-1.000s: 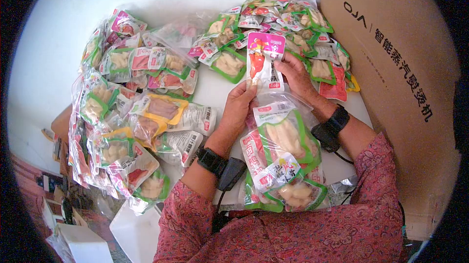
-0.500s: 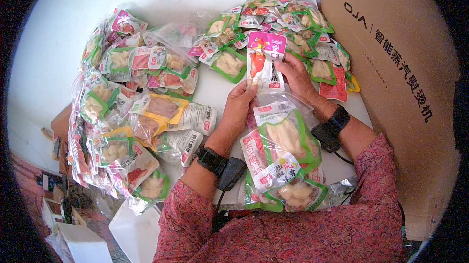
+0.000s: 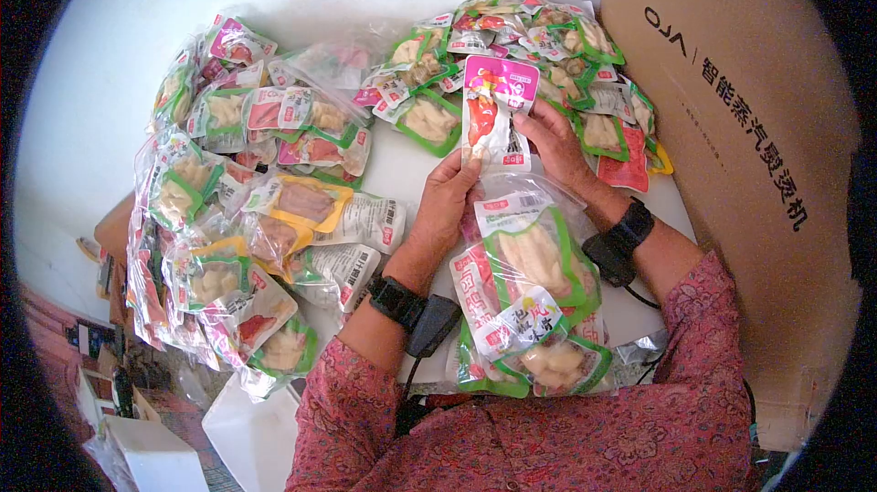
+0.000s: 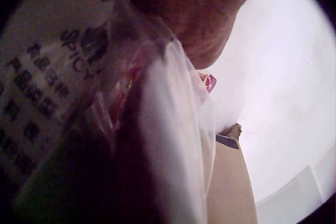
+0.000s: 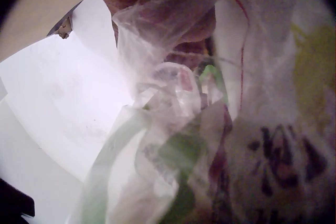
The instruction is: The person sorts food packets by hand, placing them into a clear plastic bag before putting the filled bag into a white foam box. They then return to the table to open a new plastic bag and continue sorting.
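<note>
Both hands hold one upright snack packet (image 3: 498, 122) with a pink top and a picture of red-brown food. My left hand (image 3: 448, 190) pinches its lower left corner, while the right hand (image 3: 553, 145) grips its right edge, thumb on the front. Just below them lies a clear plastic bag (image 3: 534, 259) filled with green-edged and white packets. In the left wrist view, printed packaging (image 4: 42, 87) fills the left side below the hand (image 4: 189, 19). Film of the clear bag (image 5: 152, 29) overlaps the right hand in the right wrist view, hiding its fingertips.
Bagged packets (image 3: 219, 282) cover the left side of the white table (image 3: 402, 149). Another heap of packets (image 3: 521, 35) lies at the back right. A large cardboard box (image 3: 731, 209) stands along the right side. White boxes (image 3: 155, 460) are on the floor at lower left.
The pink top of the packet has tipped slightly and shifted a little to the right. Both hands keep their hold in nearly the same place.
</note>
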Demonstrator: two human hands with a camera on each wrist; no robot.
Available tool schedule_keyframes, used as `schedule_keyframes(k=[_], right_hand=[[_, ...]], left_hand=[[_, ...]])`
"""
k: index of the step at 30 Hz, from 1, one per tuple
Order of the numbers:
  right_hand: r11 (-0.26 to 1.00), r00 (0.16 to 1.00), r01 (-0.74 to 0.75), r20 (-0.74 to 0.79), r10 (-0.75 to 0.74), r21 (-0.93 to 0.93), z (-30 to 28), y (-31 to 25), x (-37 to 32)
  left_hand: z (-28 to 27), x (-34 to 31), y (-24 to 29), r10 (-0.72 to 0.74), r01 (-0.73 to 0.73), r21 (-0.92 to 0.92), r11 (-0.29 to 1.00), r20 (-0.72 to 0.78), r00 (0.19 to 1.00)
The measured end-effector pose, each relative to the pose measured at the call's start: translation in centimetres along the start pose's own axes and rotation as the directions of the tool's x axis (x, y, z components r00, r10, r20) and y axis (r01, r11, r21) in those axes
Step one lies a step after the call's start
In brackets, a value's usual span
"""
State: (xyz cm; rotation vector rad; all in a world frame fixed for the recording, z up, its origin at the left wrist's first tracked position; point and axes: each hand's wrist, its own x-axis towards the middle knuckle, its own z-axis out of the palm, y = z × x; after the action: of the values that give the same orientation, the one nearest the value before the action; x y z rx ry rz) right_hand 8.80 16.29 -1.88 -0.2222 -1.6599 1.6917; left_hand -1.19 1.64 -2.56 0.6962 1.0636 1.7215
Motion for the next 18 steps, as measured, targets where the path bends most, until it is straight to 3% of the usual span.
schedule_keyframes(k=[18], right_hand=[[0.999,0.999,-0.032,0.0,0.032,0.004,0.32,-0.59,-0.37]], left_hand=[[-0.27,0.22,-0.28,0.007,-0.007,0.0,1.0,-0.003,1.0]])
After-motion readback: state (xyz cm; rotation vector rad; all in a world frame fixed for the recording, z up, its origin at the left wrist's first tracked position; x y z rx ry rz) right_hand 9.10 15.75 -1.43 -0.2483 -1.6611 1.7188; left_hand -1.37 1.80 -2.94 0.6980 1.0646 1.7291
